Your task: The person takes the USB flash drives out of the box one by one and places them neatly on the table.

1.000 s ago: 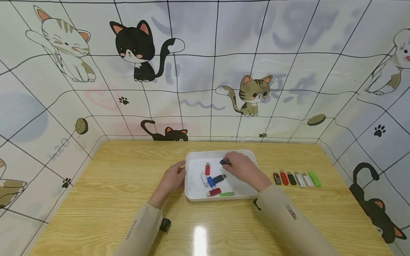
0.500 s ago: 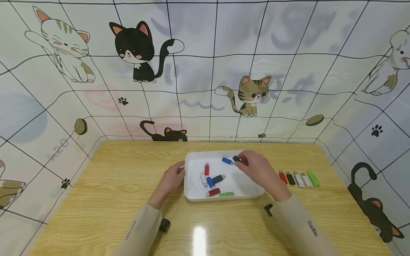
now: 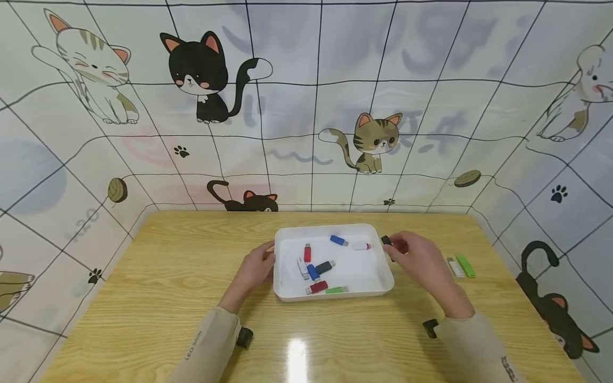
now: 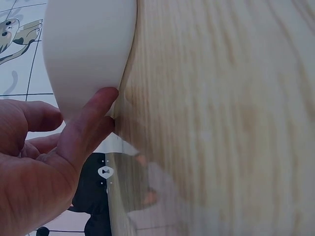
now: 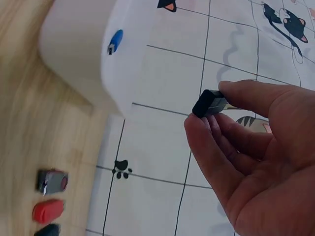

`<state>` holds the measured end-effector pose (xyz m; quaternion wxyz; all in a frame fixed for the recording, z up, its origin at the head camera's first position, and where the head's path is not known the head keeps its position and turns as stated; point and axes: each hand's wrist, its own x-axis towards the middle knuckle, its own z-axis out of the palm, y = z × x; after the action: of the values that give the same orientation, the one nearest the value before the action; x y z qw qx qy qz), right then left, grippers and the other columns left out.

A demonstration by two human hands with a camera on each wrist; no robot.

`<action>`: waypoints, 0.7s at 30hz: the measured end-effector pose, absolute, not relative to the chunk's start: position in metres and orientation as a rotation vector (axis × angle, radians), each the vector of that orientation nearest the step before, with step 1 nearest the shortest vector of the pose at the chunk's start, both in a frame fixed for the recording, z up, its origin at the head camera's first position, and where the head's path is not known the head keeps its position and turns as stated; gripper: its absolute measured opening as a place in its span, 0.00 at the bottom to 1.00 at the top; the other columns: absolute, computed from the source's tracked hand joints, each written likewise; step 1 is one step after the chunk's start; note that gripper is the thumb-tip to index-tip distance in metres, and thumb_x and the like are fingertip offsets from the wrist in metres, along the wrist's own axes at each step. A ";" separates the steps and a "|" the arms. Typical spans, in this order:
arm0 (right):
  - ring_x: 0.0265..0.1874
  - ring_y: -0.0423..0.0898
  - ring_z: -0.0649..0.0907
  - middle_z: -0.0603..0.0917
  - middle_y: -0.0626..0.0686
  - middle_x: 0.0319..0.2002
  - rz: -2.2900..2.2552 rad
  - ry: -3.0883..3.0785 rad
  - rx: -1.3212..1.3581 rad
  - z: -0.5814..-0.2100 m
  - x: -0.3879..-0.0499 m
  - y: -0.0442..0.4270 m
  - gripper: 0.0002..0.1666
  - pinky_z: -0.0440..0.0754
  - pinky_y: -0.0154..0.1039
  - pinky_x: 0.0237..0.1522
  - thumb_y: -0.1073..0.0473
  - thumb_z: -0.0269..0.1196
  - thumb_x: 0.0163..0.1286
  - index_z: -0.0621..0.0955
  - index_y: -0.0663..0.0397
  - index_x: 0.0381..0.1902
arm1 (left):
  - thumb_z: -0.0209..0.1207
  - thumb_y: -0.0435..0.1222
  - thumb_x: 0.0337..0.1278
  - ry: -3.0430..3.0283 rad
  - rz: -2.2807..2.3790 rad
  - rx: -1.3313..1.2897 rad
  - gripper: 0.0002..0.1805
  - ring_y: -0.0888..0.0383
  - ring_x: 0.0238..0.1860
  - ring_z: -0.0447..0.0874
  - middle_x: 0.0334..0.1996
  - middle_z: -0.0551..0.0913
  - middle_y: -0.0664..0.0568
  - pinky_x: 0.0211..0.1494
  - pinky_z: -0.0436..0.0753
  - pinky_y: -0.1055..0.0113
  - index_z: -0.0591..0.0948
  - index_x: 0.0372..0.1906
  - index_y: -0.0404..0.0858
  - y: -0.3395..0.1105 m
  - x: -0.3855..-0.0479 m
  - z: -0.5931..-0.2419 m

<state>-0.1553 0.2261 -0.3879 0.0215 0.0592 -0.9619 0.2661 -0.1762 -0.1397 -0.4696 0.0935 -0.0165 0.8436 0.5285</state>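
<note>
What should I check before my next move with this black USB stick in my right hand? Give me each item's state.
1. Black USB stick secure: ok, the right hand pinches it between thumb and fingers.
2. Held stick clear of the tray: ok, the right wrist view shows a gap.
3. Left hand at the tray: ok, it touches the left wall.
4. Row on the table fully visible from the head: not ok, the right hand hides part; the white stick and green stick show.
5. Tray emptied: not ok, eight sticks lie inside.
6. Held stick's connector direction: cannot tell.
</note>
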 end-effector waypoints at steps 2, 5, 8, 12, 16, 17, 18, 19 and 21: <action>0.33 0.47 0.82 0.86 0.52 0.37 0.794 -2.981 0.175 -0.390 -0.152 0.234 0.21 0.79 0.41 0.32 0.52 0.66 0.75 0.83 0.64 0.54 | 0.48 0.32 0.79 2.503 1.567 -0.042 0.27 0.48 0.46 0.88 0.63 0.80 0.33 0.40 0.90 0.57 0.67 0.78 0.36 -0.140 -0.176 -0.469; 0.31 0.47 0.82 0.86 0.53 0.36 0.748 -2.983 0.165 -0.394 -0.149 0.246 0.21 0.79 0.42 0.31 0.52 0.66 0.75 0.83 0.66 0.52 | 0.48 0.32 0.79 2.499 1.576 -0.037 0.27 0.48 0.46 0.88 0.63 0.80 0.33 0.40 0.90 0.57 0.67 0.78 0.37 -0.140 -0.176 -0.468; 0.32 0.48 0.81 0.85 0.53 0.35 0.708 -2.992 0.143 -0.399 -0.146 0.256 0.20 0.80 0.44 0.32 0.52 0.67 0.74 0.83 0.67 0.49 | 0.48 0.32 0.79 2.499 1.580 -0.034 0.27 0.48 0.46 0.88 0.63 0.80 0.33 0.40 0.90 0.56 0.67 0.78 0.37 -0.140 -0.176 -0.468; 0.30 0.47 0.80 0.85 0.52 0.32 0.674 -3.010 0.138 -0.408 -0.142 0.267 0.18 0.79 0.43 0.32 0.54 0.68 0.71 0.84 0.67 0.45 | 0.49 0.32 0.78 2.500 1.578 -0.042 0.27 0.47 0.48 0.88 0.63 0.80 0.33 0.41 0.90 0.56 0.67 0.78 0.37 -0.140 -0.176 -0.468; 0.27 0.45 0.79 0.85 0.51 0.30 0.649 -3.045 0.158 -0.417 -0.139 0.276 0.17 0.77 0.40 0.28 0.55 0.69 0.70 0.85 0.68 0.40 | 0.48 0.32 0.78 2.496 1.582 -0.046 0.28 0.46 0.51 0.87 0.64 0.79 0.33 0.40 0.90 0.56 0.67 0.78 0.36 -0.139 -0.175 -0.468; 0.25 0.45 0.78 0.85 0.51 0.29 0.645 -3.057 0.162 -0.419 -0.138 0.279 0.16 0.75 0.39 0.27 0.56 0.70 0.69 0.84 0.67 0.38 | 0.48 0.32 0.78 2.496 1.582 -0.045 0.28 0.46 0.51 0.87 0.64 0.79 0.33 0.40 0.90 0.56 0.66 0.78 0.36 -0.139 -0.175 -0.468; 0.24 0.45 0.77 0.84 0.51 0.28 0.641 -3.068 0.164 -0.421 -0.137 0.280 0.16 0.74 0.39 0.26 0.56 0.70 0.69 0.84 0.67 0.37 | 0.48 0.32 0.78 2.496 1.581 -0.046 0.28 0.45 0.51 0.87 0.64 0.79 0.33 0.40 0.90 0.56 0.66 0.78 0.36 -0.139 -0.175 -0.468; 0.24 0.45 0.76 0.83 0.50 0.28 0.632 -3.079 0.169 -0.423 -0.136 0.282 0.15 0.72 0.39 0.25 0.56 0.70 0.69 0.84 0.66 0.36 | 0.48 0.32 0.79 2.496 1.581 -0.044 0.28 0.45 0.51 0.87 0.64 0.79 0.32 0.40 0.90 0.56 0.66 0.78 0.36 -0.139 -0.175 -0.468; 0.23 0.45 0.75 0.83 0.50 0.28 0.617 -3.104 0.168 -0.426 -0.135 0.285 0.16 0.72 0.39 0.24 0.55 0.70 0.69 0.84 0.66 0.35 | 0.48 0.33 0.79 2.495 1.579 -0.048 0.28 0.46 0.52 0.87 0.64 0.79 0.33 0.41 0.90 0.57 0.66 0.78 0.36 -0.139 -0.175 -0.468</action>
<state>-0.1349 0.2846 -0.4264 -0.0136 0.0529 -0.9793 0.1948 -0.1754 -0.1391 -0.4680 0.0943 -0.0163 0.8411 0.5323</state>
